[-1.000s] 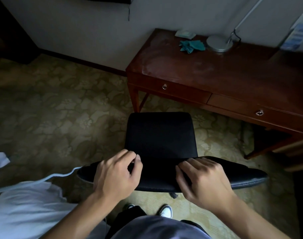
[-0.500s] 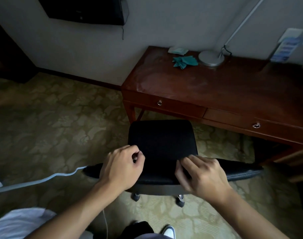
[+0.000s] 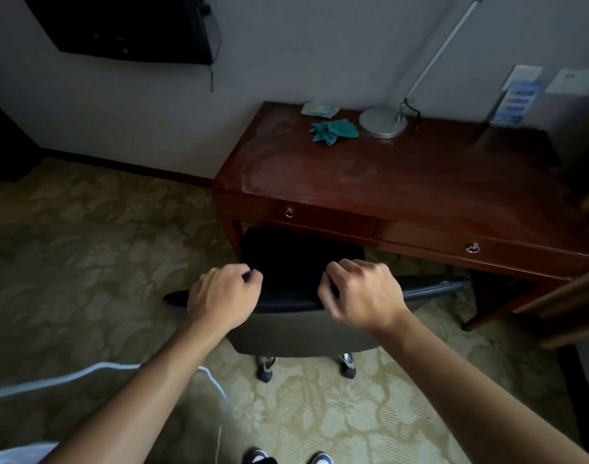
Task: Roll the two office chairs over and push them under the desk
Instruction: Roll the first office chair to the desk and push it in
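Note:
A black office chair (image 3: 296, 256) stands in front of the dark red wooden desk (image 3: 403, 182), the front of its seat reaching under the desk's left drawer. Its curved backrest (image 3: 430, 286) faces me. My left hand (image 3: 222, 293) holds the backrest's top edge left of centre, fingers curled over it. My right hand (image 3: 360, 293) holds the same edge to the right, slightly blurred. Two casters (image 3: 265, 373) show below the backrest. I see only this one office chair.
On the desk lie a green cloth (image 3: 333, 130), a lamp base (image 3: 381, 122) and leaflets (image 3: 517, 95). A wall screen (image 3: 129, 25) hangs upper left. A white cable (image 3: 68, 376) crosses the patterned carpet at lower left. Wooden furniture (image 3: 574, 296) stands at the right edge.
The chair has rolled forward to the desk, its seat now partly under the left drawer. Both arms have stretched out with it, and my fingers have curled tighter.

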